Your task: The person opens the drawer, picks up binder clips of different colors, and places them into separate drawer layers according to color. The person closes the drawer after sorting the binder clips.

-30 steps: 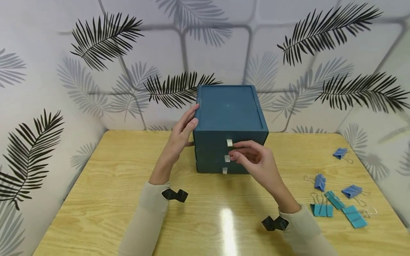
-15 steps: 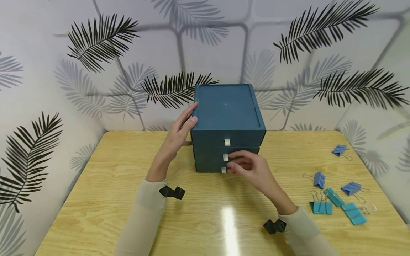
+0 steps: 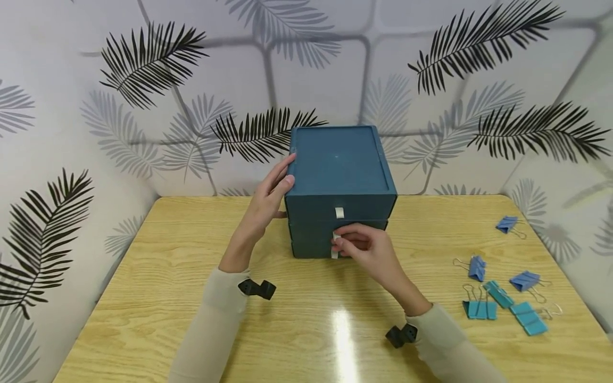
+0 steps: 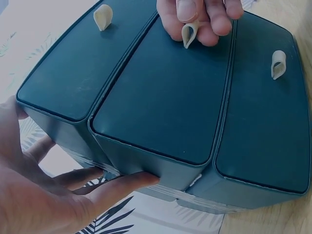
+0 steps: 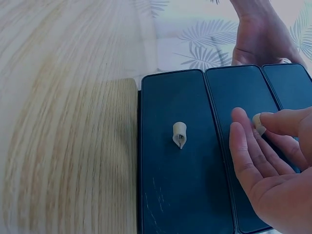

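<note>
Three drawers (image 4: pixel 161 92) stand against left hand (image 3: pixel 263 205) — right hand (image 3: pixel 366 247) pinching middle tab (image 5: pixel 257 121).

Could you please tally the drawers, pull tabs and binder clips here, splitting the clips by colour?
Drawers: 3
Pull tabs: 3
Blue binder clips: 3
Teal binder clips: 3
Total: 12

Pale leaf-patterned walls (image 3: pixel 316 80) surround a wooden table (image 3: pixel 143 276) reflecting bright light (image 3: pixel 345 340).
</note>
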Demonstrator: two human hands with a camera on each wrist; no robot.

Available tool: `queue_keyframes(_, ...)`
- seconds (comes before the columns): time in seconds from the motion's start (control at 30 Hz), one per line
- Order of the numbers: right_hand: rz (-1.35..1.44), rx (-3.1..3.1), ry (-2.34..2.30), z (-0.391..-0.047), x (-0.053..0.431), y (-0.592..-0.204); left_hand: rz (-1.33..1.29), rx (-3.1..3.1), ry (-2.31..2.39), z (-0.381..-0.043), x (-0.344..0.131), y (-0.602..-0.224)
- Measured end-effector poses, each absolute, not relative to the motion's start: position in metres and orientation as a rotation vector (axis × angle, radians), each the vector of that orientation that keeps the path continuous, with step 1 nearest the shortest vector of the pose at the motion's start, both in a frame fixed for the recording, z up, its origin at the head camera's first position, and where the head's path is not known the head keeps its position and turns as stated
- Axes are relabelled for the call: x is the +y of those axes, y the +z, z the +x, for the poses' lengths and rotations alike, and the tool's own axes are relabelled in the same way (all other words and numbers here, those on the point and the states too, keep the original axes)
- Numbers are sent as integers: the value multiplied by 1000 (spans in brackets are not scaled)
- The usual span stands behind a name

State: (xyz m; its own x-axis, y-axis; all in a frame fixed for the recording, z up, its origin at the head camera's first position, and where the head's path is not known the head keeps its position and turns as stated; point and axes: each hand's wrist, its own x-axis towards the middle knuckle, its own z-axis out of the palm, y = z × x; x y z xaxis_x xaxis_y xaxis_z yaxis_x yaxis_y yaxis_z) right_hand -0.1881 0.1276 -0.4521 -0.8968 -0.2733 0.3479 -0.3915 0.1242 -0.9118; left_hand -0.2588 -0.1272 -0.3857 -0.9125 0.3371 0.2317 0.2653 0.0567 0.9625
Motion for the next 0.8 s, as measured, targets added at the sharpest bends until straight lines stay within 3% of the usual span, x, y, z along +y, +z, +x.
queue_keyframes(0.8,638,-2329,1929,-143,128,-456,655,2219,2045,-259,-128,-388)
